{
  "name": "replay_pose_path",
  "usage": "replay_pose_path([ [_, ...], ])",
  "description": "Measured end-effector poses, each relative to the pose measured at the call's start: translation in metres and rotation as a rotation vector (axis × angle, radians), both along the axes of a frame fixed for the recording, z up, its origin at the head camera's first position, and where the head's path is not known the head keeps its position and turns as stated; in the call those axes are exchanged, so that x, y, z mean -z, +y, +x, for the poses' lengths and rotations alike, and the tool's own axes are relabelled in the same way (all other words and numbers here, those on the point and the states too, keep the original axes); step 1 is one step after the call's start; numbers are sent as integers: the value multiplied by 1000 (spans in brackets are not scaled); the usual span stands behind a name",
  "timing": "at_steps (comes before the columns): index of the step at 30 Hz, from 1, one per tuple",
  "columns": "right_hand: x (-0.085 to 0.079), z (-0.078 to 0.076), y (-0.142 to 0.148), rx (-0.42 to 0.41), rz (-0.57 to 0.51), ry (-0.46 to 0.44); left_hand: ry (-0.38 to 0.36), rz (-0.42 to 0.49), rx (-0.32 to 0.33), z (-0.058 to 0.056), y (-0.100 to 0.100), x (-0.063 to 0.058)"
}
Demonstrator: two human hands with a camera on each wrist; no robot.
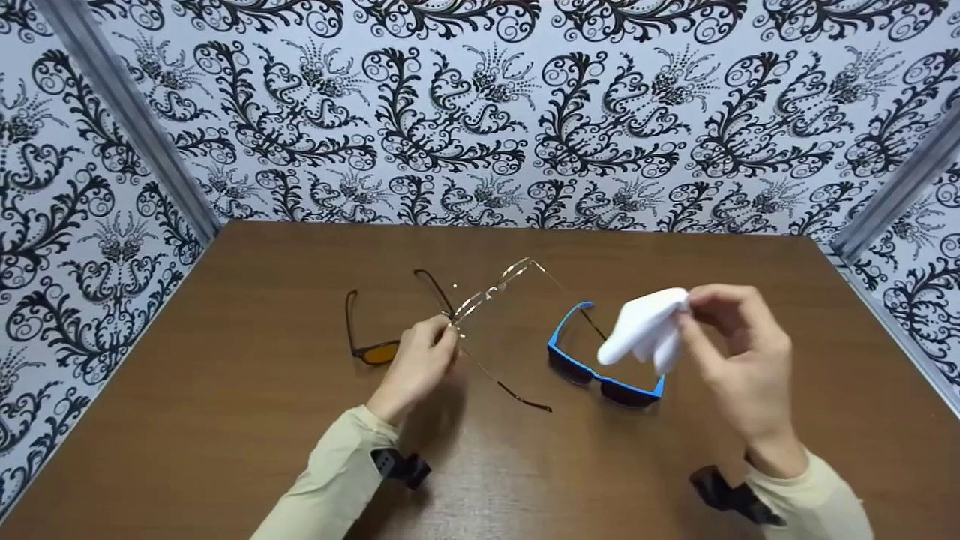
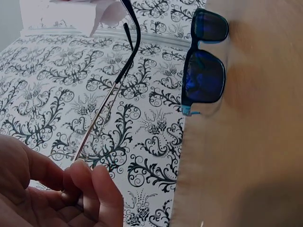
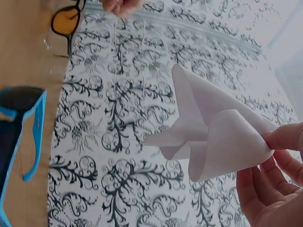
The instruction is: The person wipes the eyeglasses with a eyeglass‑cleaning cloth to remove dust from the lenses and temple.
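Observation:
Thin wire-framed eyeglasses [image 1: 491,292] are held up over the table, their temples unfolded. My left hand [image 1: 424,356] pinches them at one end of the frame, between thumb and fingers. In the left wrist view a dark-tipped temple [image 2: 129,61] stretches away from the fingertips. My right hand [image 1: 750,360] pinches a white cloth [image 1: 649,322] by one edge, and its folds hang loose to the left. Beneath the cloth lie blue-framed sunglasses [image 1: 600,379] with dark lenses, temples open. Dark-framed glasses with orange lenses [image 1: 377,352] lie behind the left hand, which hides part of them.
The brown wooden table [image 1: 187,405] carries both resting pairs of glasses. Patterned black-and-white panels [image 1: 480,112] stand at the back and sides, joined by grey corner posts [image 1: 142,120]. A dark wrist camera [image 1: 401,466] is strapped on each sleeve.

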State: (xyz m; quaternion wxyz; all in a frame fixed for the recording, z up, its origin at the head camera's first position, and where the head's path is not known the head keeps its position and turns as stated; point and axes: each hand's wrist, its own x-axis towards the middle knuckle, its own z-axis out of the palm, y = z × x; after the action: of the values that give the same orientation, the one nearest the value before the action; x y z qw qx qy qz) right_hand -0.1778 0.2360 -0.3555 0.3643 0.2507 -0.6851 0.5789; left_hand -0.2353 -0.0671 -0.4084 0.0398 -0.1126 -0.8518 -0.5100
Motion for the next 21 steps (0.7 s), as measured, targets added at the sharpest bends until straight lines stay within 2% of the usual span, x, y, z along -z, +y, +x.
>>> replay_pose_path([
  [2,0,-1,5,34,33,-23,4,-16,3,-1,-2,-3],
  [5,5,-4,10,121,144,-68,7,-21,16,-1,-2,-7],
  [8,12,-8,14,145,202,-118,15,-20,37,1,-1,-11],
  [11,18,-13,19,144,195,-155,23,-22,60,4,0,-13],
  [17,18,-16,31,122,52,-228,40,-33,66,7,-1,-14],
  [19,21,-16,29,98,55,-254,46,-34,68,8,0,-14],
  [21,26,-15,24,71,105,-273,57,-40,76,8,2,-14],
])
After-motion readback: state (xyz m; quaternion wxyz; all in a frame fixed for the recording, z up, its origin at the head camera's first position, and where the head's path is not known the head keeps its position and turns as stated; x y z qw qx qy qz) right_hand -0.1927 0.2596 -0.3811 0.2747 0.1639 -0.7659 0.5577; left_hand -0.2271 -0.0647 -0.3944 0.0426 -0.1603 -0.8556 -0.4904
